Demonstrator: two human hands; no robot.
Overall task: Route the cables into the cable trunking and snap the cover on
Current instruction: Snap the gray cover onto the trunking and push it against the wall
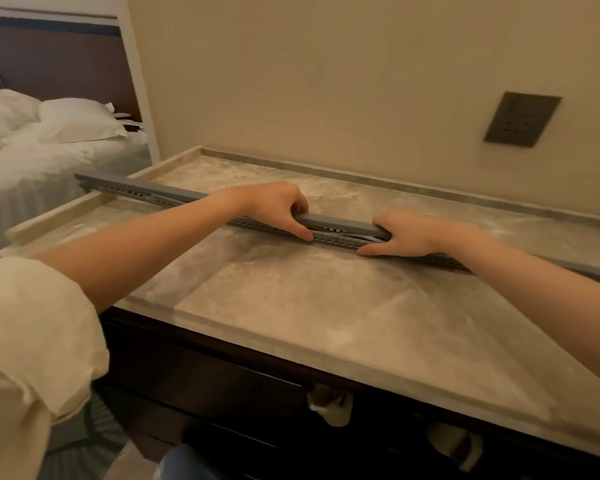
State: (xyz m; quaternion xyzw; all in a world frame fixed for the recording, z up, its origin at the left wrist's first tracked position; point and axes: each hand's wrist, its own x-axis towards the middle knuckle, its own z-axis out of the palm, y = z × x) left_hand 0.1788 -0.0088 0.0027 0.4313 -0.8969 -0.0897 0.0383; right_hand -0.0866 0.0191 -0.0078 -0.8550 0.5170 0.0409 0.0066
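**Nearly closed: long trunking, cover still gaping at the middle**

Clearly you are dealing with a long, thin plastic channel: the cable trunking (329, 239) looks light and stiff along its length, but I judge its slotted side walls springy and easy to splay. It lies on the table (326, 306), its long axis running from about 10 o'clock, where the end overhangs the table's left rim, to about 4 o'clock, where it leaves the view under your right forearm.

The cover (340, 221) sits on top, following the same axis. Between your hands it stands lifted off the near wall, and the cables (347, 234) show as pale strands in that gap. They look soft and liable to bulge out, so tuck them down before you press.

Your left hand (274, 206) grips the trunking, fingers curled over the cover and thumb on the near wall. Your right hand (409, 233) clasps it the same way, just beside the gap at 3 o'clock. Squeeze top against base, not sideways.

Farther out, a wall socket (522, 119) sits at 2 o'clock and a bed (59, 147) at 10 o'clock.
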